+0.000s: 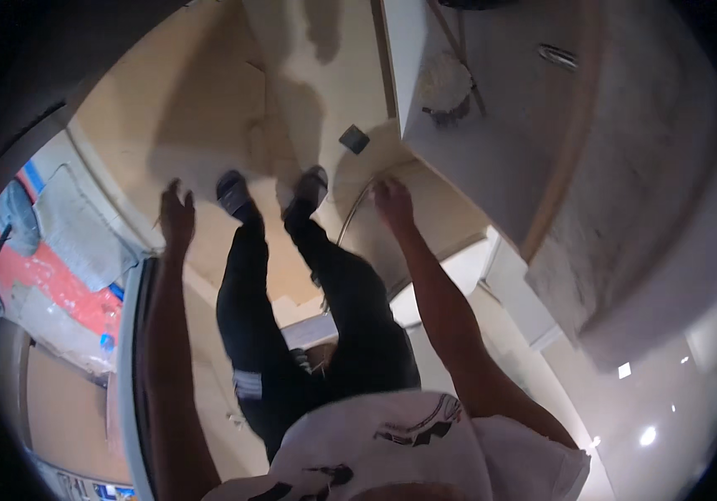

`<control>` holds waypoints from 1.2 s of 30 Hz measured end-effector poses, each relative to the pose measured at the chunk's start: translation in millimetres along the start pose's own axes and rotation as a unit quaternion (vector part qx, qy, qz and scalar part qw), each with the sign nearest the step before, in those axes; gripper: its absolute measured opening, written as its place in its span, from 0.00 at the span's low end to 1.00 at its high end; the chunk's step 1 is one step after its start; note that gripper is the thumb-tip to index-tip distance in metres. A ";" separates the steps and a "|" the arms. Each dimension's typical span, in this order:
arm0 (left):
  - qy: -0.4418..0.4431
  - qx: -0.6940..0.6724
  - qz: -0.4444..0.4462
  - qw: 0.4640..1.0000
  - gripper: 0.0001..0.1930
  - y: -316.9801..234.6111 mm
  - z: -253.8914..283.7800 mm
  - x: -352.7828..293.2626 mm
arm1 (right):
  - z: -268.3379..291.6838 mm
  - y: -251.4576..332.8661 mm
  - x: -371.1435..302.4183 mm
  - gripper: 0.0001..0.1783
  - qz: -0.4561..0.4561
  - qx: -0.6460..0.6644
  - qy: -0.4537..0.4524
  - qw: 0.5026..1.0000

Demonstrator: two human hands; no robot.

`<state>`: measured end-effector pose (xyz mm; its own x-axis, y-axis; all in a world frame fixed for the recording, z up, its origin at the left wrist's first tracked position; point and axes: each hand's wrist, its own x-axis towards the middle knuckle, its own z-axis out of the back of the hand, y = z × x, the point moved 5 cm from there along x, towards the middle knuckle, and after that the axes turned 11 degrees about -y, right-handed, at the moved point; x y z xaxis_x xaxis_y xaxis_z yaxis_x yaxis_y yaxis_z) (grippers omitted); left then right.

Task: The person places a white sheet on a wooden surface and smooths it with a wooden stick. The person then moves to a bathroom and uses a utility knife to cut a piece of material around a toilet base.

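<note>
Thin curved wire [357,209], right hand [393,203] fingers touching, pale smooth floor [208,108]

A single head-worn fisheye looks steeply down the person's own body to the feet [271,194] and floor [208,100], fairly near; the bent rim blurs, perhaps tilting the horizon.

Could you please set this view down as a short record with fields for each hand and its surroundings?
left hand: empty, fingers spread, held out over the tan floor
right hand: touching a thin curved cable, grip unclear
legs: dark trousers, sandalled feet on the floor
nearby: small dark square object on the floor, white wall panel
</note>
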<state>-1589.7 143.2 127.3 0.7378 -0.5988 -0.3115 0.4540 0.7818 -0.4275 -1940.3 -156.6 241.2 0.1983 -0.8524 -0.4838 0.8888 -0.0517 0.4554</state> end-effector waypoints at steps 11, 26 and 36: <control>-0.274 0.140 0.049 0.950 0.37 -6.4 -198.4 213.0 | 67.4 -183.3 360.2 0.30 0.083 -0.182 -0.330 0.923; -0.274 0.178 0.031 0.945 0.39 3.7 -225.0 217.0 | 51.8 -155.6 382.5 0.14 0.174 -0.063 -0.302 0.935; -0.243 0.192 0.079 0.947 0.39 -9.8 -211.3 206.1 | 72.0 -165.1 401.3 0.25 0.160 -0.365 -0.295 0.869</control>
<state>-1547.6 -24.6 -112.1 0.9118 -0.3922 0.1220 0.3991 0.9161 -0.0380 -2037.2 -527.5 25.7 0.4282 -0.8919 0.1453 0.8953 0.3969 -0.2025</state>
